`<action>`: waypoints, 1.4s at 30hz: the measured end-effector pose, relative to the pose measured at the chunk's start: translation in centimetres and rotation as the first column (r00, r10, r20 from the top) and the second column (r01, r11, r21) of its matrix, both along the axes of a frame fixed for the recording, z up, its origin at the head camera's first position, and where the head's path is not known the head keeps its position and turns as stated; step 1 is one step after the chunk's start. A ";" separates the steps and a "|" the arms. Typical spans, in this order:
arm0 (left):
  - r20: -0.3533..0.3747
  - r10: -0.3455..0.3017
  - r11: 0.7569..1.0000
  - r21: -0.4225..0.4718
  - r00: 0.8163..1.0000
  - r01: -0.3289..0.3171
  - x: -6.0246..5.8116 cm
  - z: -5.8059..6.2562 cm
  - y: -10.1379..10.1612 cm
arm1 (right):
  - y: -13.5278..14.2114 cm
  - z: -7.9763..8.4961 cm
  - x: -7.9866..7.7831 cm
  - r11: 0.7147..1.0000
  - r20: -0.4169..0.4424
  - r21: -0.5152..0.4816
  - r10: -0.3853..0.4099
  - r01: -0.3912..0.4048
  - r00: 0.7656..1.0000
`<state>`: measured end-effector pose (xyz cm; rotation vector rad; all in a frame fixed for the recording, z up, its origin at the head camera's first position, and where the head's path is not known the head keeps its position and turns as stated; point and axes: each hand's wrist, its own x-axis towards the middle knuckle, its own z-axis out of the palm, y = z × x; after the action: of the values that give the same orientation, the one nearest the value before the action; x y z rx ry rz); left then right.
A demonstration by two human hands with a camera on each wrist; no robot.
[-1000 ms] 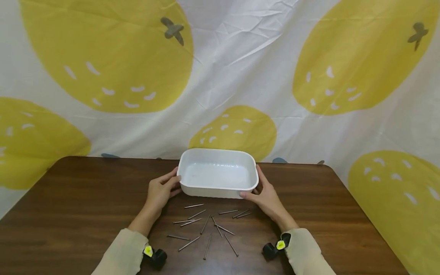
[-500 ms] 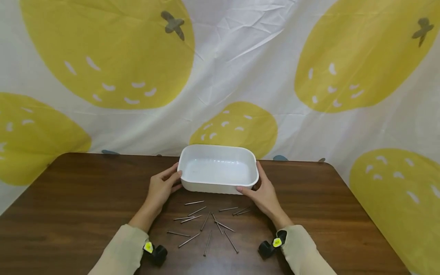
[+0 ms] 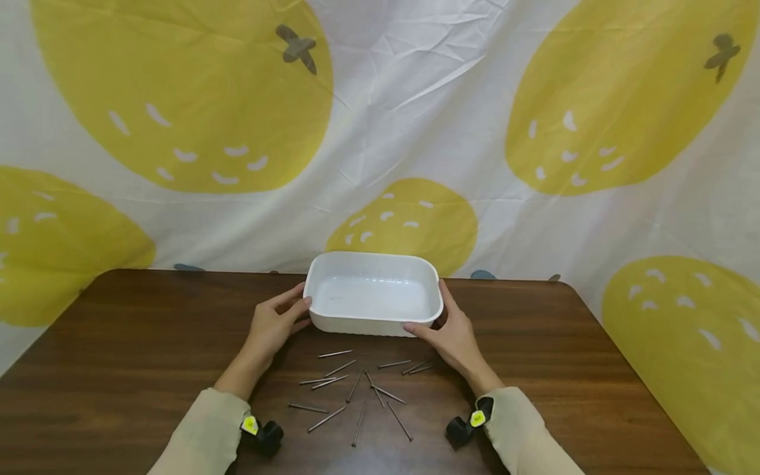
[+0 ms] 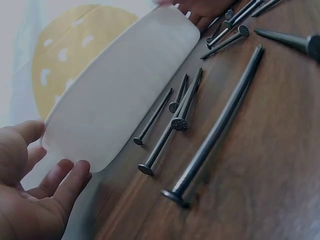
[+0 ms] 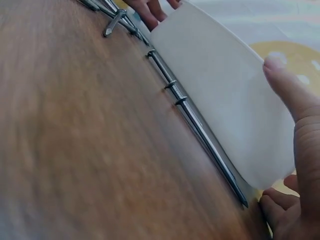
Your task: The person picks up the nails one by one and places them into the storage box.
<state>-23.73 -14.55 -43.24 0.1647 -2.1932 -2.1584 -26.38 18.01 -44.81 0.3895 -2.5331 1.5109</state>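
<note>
An empty white rectangular dish [image 3: 374, 300] with rounded corners is held between both hands towards the far side of the table. My left hand [image 3: 274, 331] grips its left end, thumb at the rim and fingers against the side. At the right end, my right hand [image 3: 456, 335] holds it, the thumb on the near rim. Both wrist views show the dish's smooth outer wall [image 4: 120, 90]; whether its base touches the table I cannot tell. Several loose steel nails [image 3: 326, 419] lie scattered at different angles on the near side of the dish.
The dark brown wooden table [image 3: 148, 349] has rounded far corners. Behind it hangs a white cloth [image 3: 386, 119] printed with yellow fruit shapes. Each wrist carries a small black camera [image 3: 270, 437] below a beige sleeve [image 3: 198, 432].
The dish has shifted slightly left and a little farther away, with both hands still on it. My right thumb sits a bit farther left along the near rim. The nails stay in place.
</note>
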 end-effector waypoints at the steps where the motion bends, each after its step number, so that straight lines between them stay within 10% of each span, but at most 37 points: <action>1: -0.001 -0.006 1.000 -0.001 1.000 0.006 0.0 0.0 0.0 | 0.0 0.0 0.0 1.000 0.007 -0.003 -0.008 0.008 1.000; 14: -0.026 0.007 1.000 -0.006 1.000 -0.007 -0.3 -0.4 0.0 | -0.2 0.1 -0.6 0.999 0.028 -0.021 -0.036 0.036 0.999; 26: -0.093 -0.011 0.978 -0.208 0.996 -0.009 -0.6 -0.1 -0.1 | -0.6 0.1 -0.5 0.999 0.021 0.007 -0.041 0.040 0.999; 33: -0.069 -0.013 0.855 -0.517 0.998 -0.024 0.1 1.9 -1.4 | -0.7 0.0 -0.6 0.999 0.022 -0.004 -0.034 0.035 0.999; 37: -0.050 -0.144 0.756 -0.650 0.988 0.077 0.4 2.7 -1.9 | -0.7 0.0 -0.6 0.999 0.021 0.000 -0.034 0.034 0.999; 42: 0.001 -0.431 0.651 -0.692 0.902 0.312 0.7 2.7 -1.7 | -0.7 0.0 -0.5 0.999 0.032 0.000 -0.036 0.036 0.999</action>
<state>-23.06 -16.21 -40.54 -0.5348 -2.9219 -1.2423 -26.92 17.29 -44.79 0.3202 -2.5490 1.5173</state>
